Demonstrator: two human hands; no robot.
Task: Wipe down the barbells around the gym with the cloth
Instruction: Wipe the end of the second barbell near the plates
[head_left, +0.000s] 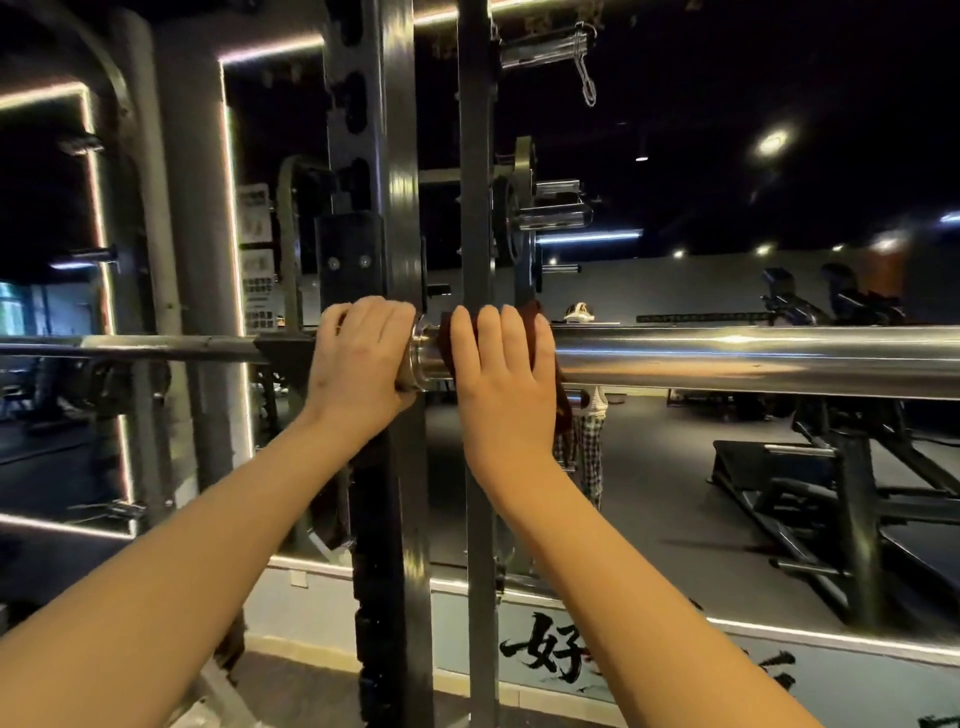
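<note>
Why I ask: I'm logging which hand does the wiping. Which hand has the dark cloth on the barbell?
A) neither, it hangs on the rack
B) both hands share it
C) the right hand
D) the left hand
C: the dark cloth peeks out from under the right hand, which curls over the barbell sleeve, while the left hand grips the bar bare.

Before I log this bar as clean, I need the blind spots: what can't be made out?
Head view:
cloth: mostly hidden under the right hand.
barbell: right end cut off by the frame edge; the left hand covers part.
wall posters: too small and blurred to read.
</note>
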